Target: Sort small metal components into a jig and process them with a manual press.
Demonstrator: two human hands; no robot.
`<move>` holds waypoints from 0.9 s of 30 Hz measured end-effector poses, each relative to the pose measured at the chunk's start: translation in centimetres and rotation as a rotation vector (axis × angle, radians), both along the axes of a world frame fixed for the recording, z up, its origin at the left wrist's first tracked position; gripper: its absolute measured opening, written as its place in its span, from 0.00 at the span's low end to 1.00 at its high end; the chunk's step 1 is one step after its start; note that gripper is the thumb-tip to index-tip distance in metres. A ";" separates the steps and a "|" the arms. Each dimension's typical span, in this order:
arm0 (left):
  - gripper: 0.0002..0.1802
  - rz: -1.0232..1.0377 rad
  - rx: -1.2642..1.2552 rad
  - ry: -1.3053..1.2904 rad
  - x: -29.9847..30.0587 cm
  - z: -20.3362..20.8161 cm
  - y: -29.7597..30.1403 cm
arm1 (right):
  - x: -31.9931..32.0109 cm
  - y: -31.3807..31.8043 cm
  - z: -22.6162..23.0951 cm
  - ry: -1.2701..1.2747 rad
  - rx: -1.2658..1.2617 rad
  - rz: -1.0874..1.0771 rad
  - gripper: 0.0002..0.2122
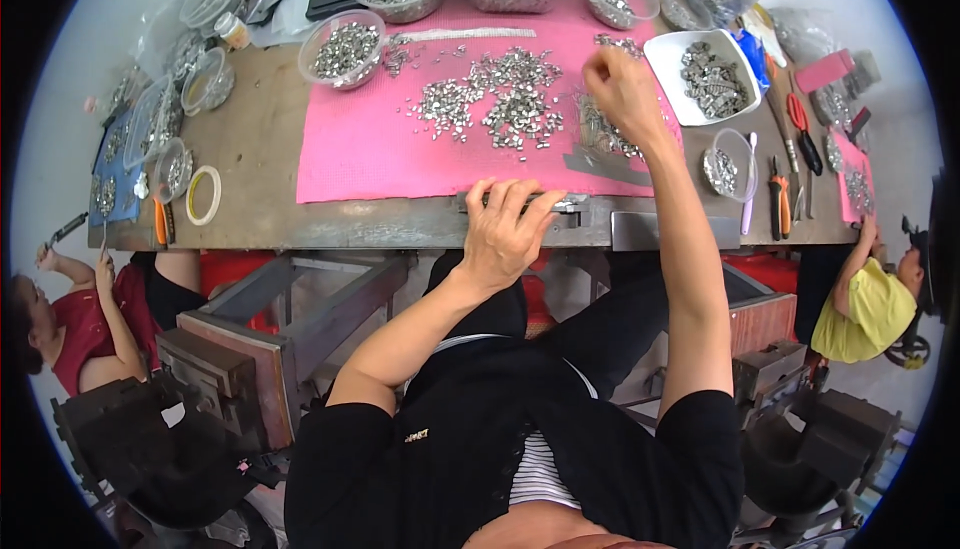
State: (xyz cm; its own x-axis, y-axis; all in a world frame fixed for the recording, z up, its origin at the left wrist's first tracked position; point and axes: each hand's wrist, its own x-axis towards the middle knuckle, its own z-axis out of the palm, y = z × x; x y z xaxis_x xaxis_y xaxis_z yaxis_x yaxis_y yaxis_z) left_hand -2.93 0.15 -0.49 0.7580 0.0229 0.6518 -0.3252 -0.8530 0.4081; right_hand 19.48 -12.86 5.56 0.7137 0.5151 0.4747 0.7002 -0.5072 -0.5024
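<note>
My left hand [505,229] rests at the bench's front edge, its fingers bent over a small metal fixture [572,207] that it mostly covers. My right hand [622,94] is above the right side of the pink mat [370,154], with fingers curled in a pinch; what they hold, if anything, is hidden. Just below it lies a batch of small metal pieces [600,134] beside a flat grey strip [607,169]. Loose shiny metal pieces [520,104] are heaped in the middle of the mat.
Clear plastic tubs [345,49] of metal pieces line the back. A white tray [660,59] holds more at right. Orange-handled pliers [779,194], red-handled pliers [800,124] and a tape roll [204,196] lie on the bench. One person [95,319] sits left, another [865,309] right.
</note>
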 end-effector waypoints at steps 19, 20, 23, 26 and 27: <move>0.09 0.085 0.037 0.154 14.4 1.9 18.0 | -9.8 -2.8 -1.3 -0.013 -0.144 0.186 0.04; 0.10 0.105 0.016 0.184 14.5 1.8 18.1 | -9.8 -2.8 -1.3 -0.006 -0.137 0.192 0.05; 0.10 0.142 0.073 0.211 15.1 1.9 18.3 | -10.5 -3.4 -0.6 0.228 -0.045 0.125 0.04; 0.10 0.114 0.169 0.127 15.3 1.6 18.2 | -12.9 -4.3 0.8 0.415 0.094 0.037 0.04; 0.10 0.089 0.214 0.084 15.6 0.9 18.8 | -13.7 -4.5 0.6 0.418 0.125 0.025 0.04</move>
State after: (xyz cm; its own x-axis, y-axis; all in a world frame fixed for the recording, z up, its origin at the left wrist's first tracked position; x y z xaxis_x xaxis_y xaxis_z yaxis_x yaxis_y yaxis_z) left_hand 12.71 18.93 0.44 0.8110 -0.0398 0.5837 -0.2175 -0.9467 0.2376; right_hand 5.82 -17.38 6.13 0.8456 0.4917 0.2077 0.4352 -0.4097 -0.8017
